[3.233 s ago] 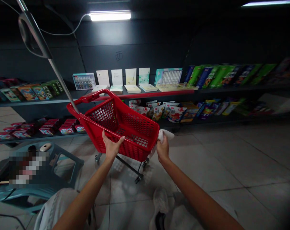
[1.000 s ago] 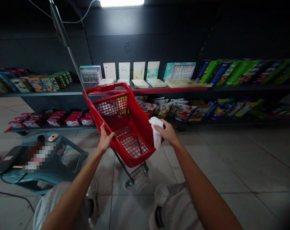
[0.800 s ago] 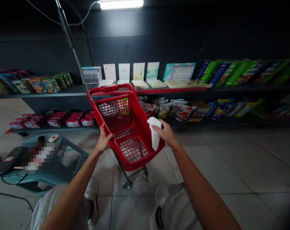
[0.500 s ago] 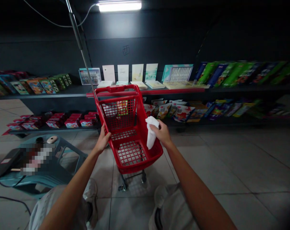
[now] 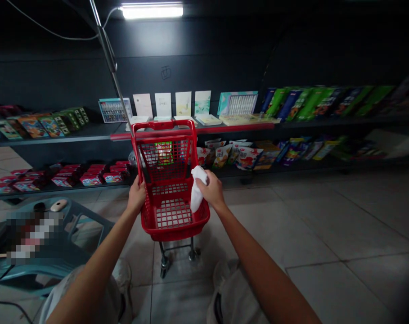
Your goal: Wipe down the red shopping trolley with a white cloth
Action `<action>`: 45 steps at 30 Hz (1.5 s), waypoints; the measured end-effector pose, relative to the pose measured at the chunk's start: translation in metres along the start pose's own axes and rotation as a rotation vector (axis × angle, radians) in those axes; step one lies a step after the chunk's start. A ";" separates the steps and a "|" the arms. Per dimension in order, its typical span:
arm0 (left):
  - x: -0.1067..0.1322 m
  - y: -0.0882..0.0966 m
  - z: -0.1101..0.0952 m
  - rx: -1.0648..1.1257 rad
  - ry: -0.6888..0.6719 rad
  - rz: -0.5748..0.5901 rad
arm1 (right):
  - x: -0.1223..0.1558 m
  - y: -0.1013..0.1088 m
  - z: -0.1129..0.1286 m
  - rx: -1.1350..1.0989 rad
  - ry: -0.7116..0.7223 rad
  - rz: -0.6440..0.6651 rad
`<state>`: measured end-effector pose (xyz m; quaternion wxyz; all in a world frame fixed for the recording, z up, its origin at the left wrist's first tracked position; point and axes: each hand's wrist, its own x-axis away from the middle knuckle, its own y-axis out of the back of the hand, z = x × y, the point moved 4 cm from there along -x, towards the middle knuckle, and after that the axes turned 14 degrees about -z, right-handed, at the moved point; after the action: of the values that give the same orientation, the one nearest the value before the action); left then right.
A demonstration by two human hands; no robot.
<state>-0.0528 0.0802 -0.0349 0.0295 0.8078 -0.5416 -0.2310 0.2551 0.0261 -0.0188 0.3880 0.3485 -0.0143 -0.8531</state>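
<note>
A small red shopping cart (image 5: 177, 232) with a grid-pattern basket stands between my feet and the shelves. My left hand (image 5: 137, 196) grips the basket's left rim, its fingers partly hidden behind the edge. A folded white cloth (image 5: 196, 199), possibly a wipe, is pinched in my right hand (image 5: 212, 189). That cloth hangs down at the basket's right side wall, close to the rim; whether it touches the plastic I cannot tell. Nothing lies in the basket.
A shelf (image 5: 105, 131) with boxes, cards and green bags runs behind the cart. Snack bags (image 5: 221, 155) and red boxes (image 5: 64, 176) fill the lower level. To the left is a blue-grey plastic stool (image 5: 86, 216) with items on it. A metal pole (image 5: 106, 49) rises at the cart's left.
The cart has turned slightly and now stands straighter, its near end further left. Both hands have moved left with it, the cloth still in my right hand. The whole view has shifted a little.
</note>
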 end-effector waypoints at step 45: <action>0.018 0.024 -0.017 -0.479 0.053 0.170 | -0.072 -0.283 0.078 0.051 0.361 0.078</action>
<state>-0.0615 0.0508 -0.0190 0.2533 0.7352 -0.5362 -0.3282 0.0557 0.2528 -0.0013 0.4080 0.5048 0.0203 -0.7605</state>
